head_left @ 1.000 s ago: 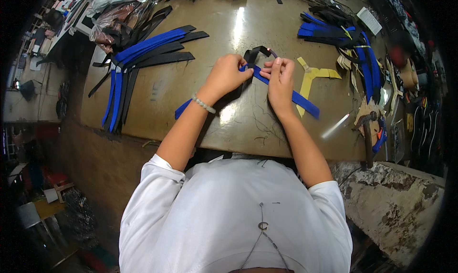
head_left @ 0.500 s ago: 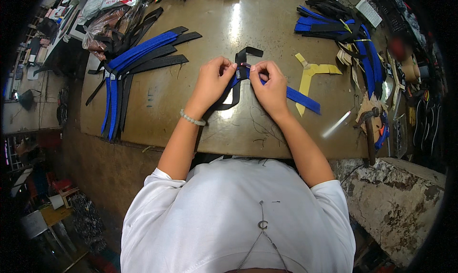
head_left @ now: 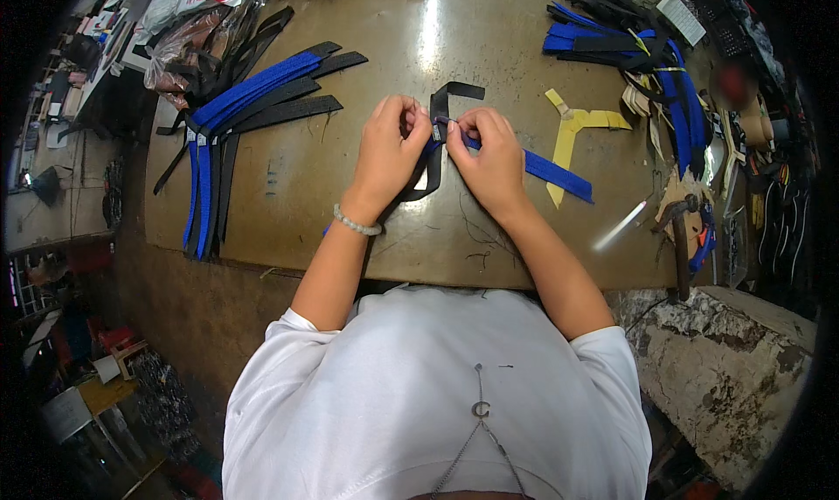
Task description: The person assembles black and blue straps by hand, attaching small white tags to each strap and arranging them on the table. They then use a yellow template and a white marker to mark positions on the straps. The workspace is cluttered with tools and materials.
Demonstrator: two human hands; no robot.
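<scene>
Both my hands work close together over the table on a blue and black strap piece. My left hand pinches the black strap where it crosses the blue one, beside a small pale label. From the other side my right hand pinches the same crossing with thumb and forefinger. The blue strap runs out flat to the right past my right hand. A bent loop of the black strap shows beyond my fingers and another below them. My fingertips partly cover the crossing.
Blue and black straps lie bundled at left, with another tied bundle at right. A yellow Y-shaped piece sits right of my hands. A hammer and a white pen-like stick lie near the right edge.
The fingers of both hands have shifted slightly at the strap crossing, and the label is now easier to see. Both hands still grip it in about the same place.
</scene>
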